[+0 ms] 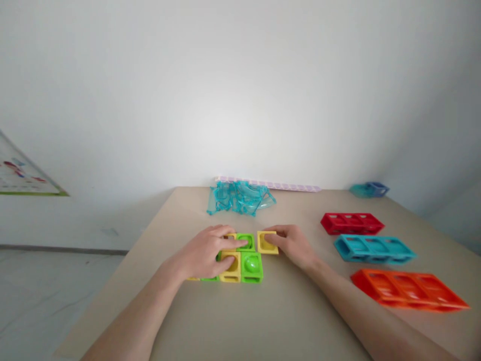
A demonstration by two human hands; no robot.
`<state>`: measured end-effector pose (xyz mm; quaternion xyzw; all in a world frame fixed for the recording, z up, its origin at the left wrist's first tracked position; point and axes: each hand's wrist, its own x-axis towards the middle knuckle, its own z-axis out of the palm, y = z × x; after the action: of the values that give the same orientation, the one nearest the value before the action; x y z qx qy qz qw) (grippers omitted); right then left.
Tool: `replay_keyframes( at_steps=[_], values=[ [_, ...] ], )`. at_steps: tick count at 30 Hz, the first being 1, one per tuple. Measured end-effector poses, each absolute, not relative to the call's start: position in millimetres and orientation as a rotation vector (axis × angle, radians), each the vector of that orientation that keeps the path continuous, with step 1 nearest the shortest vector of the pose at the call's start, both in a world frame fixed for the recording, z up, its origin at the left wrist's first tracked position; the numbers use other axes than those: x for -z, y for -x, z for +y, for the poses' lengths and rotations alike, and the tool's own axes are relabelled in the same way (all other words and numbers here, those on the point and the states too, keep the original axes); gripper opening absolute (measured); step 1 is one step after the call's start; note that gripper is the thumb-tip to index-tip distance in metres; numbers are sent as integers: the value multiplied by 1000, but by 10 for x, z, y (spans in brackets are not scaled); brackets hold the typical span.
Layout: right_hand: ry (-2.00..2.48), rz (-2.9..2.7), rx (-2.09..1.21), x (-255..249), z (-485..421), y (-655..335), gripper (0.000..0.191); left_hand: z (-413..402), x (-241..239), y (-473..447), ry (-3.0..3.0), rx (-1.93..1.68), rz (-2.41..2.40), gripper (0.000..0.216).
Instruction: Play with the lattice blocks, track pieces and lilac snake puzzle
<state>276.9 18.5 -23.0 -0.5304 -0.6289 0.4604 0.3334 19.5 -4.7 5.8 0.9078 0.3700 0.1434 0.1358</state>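
Note:
Two rows of yellow and green hollow cube blocks sit together on the table, partly covered by my left hand (205, 250). Its fingers are spread: the index finger rests on a green block (246, 247) in the far row, the thumb on a yellow block (233, 275) in the near row. At the right end of the near row is another green block (251, 265) with a domed inside. My right hand (293, 244) grips a single yellow block (261, 249) between thumb and fingers, just right of the far row with a narrow gap. Some blocks are hidden under my left hand.
Crumpled translucent teal pieces (240, 198) lie at the back, before a pale purple patterned strip (289, 187) along the wall. To the right are red (351, 228), turquoise (372, 254) and orange (408, 298) block bars. A blue block (378, 189) stands in the far right corner.

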Motion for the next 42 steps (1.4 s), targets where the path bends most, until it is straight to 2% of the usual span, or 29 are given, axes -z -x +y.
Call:
replay_keyframes(
  at_steps=[5, 9, 10, 13, 17, 18, 22, 25, 28, 32, 36, 42],
  values=[
    [1176, -1239, -1282, 223, 132, -2666, 36, -63, -44, -194, -2589, -474, 1014, 49],
    [1124, -1399, -1150, 189, -45, -2453, 36, -82, -49, -232, -2439, -736, 974, 83],
    [1122, -1489, -1092, 184, -99, -2398, 36, -83, -48, -248, -2413, -774, 939, 86],
    [1090, -1769, -883, 178, -224, -2303, 41, -73, -25, -285, -2329, -784, 849, 64],
    [1005, -1977, -701, 179, -260, -2358, 86, -35, 46, -264, -2000, -965, 989, 40],
    [998, -2023, -660, 178, -255, -2384, 91, -26, 59, -251, -1922, -1023, 1041, 35],
    [1130, -2113, -574, 177, -230, -2469, 74, -12, 61, -222, -1866, -1012, 1111, 29],
    [1254, -2048, -739, 220, -186, -2517, 66, -24, 30, -225, -1935, -931, 1080, 30],
    [1185, -1988, -969, 281, -115, -2553, 46, -28, 13, -224, -1949, -902, 1088, 28],
    [1147, -2002, -970, 294, -45, -2556, 25, -15, 21, -204, -1995, -894, 1096, 28],
    [1195, -1992, -954, 249, -24, -2557, 23, -11, 27, -185, -2044, -895, 1085, 28],
    [1107, -1980, -1125, 218, 39, -2661, 26, -10, 42, -183, -2010, -923, 1034, 28]
  ],
)
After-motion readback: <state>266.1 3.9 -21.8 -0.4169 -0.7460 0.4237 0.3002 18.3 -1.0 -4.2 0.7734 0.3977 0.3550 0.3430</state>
